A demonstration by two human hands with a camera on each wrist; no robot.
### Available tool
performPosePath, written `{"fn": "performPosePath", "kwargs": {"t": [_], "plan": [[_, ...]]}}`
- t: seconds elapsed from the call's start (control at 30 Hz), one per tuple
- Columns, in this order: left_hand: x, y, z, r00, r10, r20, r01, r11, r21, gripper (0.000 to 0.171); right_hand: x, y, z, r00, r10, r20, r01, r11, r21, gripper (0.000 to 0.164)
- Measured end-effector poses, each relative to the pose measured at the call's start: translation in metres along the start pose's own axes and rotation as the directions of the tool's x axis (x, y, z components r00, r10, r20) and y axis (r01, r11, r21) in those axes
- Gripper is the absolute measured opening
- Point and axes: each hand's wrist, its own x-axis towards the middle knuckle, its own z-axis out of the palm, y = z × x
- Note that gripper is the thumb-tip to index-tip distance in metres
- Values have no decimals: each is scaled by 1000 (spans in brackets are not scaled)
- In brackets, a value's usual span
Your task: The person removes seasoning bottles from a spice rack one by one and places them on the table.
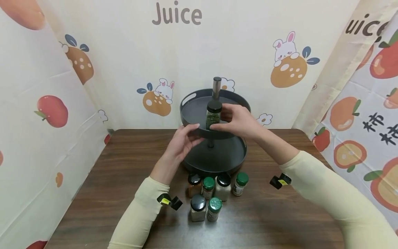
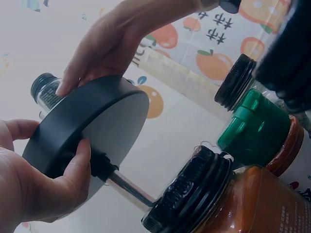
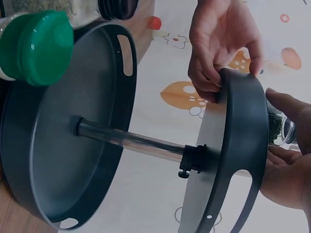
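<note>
A two-tier dark grey round tray stand stands at the back of the table. My left hand grips the rim of its upper tray at the front left, thumb above and fingers beneath, as the left wrist view also shows. In my right hand is a glass spice jar with a black lid and green flakes inside, pinched between thumb and fingers. It is upright at the upper tray, in front of the central metal post. The right wrist view hides most of this jar behind the tray wall.
Several spice jars stand in front of the lower tray: black-lidded ones such as the orange-brown jar and the front jar, and green-capped ones such as the right-hand bottle. A patterned cloth hangs behind the wooden table.
</note>
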Motion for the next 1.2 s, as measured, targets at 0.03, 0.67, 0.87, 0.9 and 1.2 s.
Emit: {"fn": "performPosePath", "kwargs": {"t": [0.03, 0.67, 0.87, 0.9, 1.2], "plan": [[0, 0, 0, 1000, 1, 1, -1, 1000, 1, 42, 3, 2, 0, 1000, 0, 12, 0, 1000, -7, 52], [1, -1, 1, 1000, 10, 12, -10, 1000, -12, 33, 29, 30, -7, 989, 47, 140, -38, 997, -71, 45], [0, 0, -1, 1000, 14, 17, -13, 1000, -4, 36, 31, 31, -7, 989, 50, 139, -40, 996, -77, 43], [0, 0, -1, 1000, 15, 18, -15, 1000, -2, 34, 32, 31, -6, 989, 49, 140, -38, 996, -79, 43], [-1, 1, 0, 1000, 14, 24, -14, 1000, -11, 37, 31, 30, -7, 991, 20, 135, -13, 999, -53, 41]]}}
